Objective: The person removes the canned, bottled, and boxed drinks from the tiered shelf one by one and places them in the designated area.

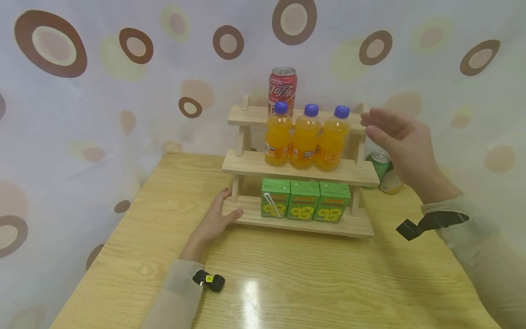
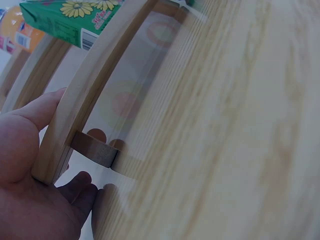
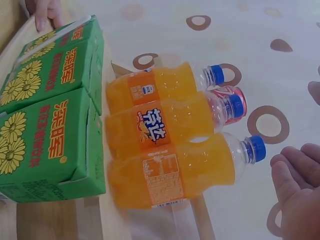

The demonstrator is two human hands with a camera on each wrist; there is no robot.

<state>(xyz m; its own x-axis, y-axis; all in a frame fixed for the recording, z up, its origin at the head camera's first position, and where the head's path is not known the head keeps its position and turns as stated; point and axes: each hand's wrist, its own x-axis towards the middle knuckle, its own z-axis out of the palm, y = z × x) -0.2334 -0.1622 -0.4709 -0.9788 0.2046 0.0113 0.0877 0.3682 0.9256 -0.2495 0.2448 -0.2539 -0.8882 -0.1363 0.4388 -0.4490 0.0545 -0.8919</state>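
A three-tier wooden display rack (image 1: 246, 163) stands on the table. My left hand (image 1: 213, 221) holds the left end of its lowest tier, the thumb on top and the other fingers around the far side; the left wrist view shows this hand (image 2: 35, 165) close up. My right hand (image 1: 404, 141) is in the air beside the top tier's right end, fingers extended, holding nothing. Orange soda bottles (image 1: 304, 141) with blue caps line the middle tier. Green drink cartons (image 1: 303, 201) stand on the lowest tier, the left one with a straw. A red cola can (image 1: 282, 84) is on top.
Behind the rack's right side, a green can (image 1: 379, 164) stands on the wood-grain table (image 1: 287, 269), and another can (image 1: 390, 183) lies tipped next to it. A white curtain (image 1: 102, 114) with brown circles hangs behind and to the sides.
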